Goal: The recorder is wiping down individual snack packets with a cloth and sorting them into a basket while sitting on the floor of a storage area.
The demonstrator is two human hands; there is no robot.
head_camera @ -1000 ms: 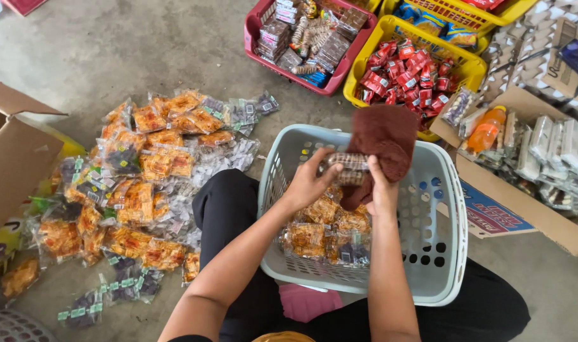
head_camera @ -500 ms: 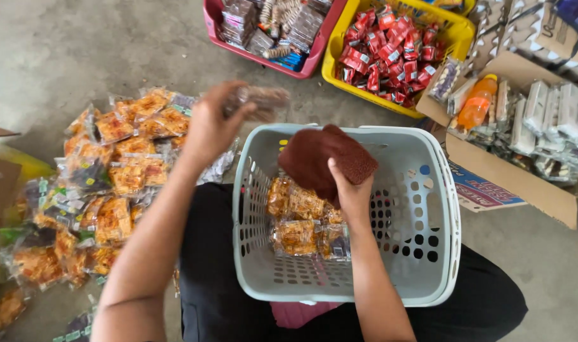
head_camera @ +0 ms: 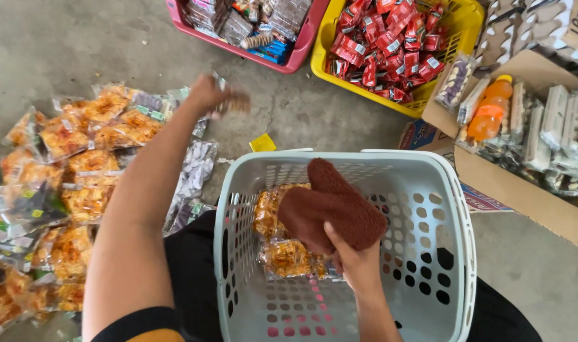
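Observation:
My left hand (head_camera: 208,95) reaches out over the floor, closed on a small clear snack packet (head_camera: 233,101) that is blurred by motion. It hangs above the pile of orange snack packets (head_camera: 80,171) at my left. My right hand (head_camera: 355,259) is inside the pale grey plastic basket (head_camera: 453,209) on my lap and grips a brown cloth (head_camera: 332,208). Under the cloth lie a few orange snack packets (head_camera: 288,256) on the basket's bottom.
A yellow basket (head_camera: 457,38) of red packets and a pink basket (head_camera: 301,47) of mixed packets stand at the far side. An open cardboard box (head_camera: 517,190) with an orange bottle (head_camera: 488,114) and wrapped goods sits at the right. Concrete floor all around.
My left hand lifted a packet out of the basket and swung it left and forward over the floor pile. My right hand kept the brown cloth inside the basket.

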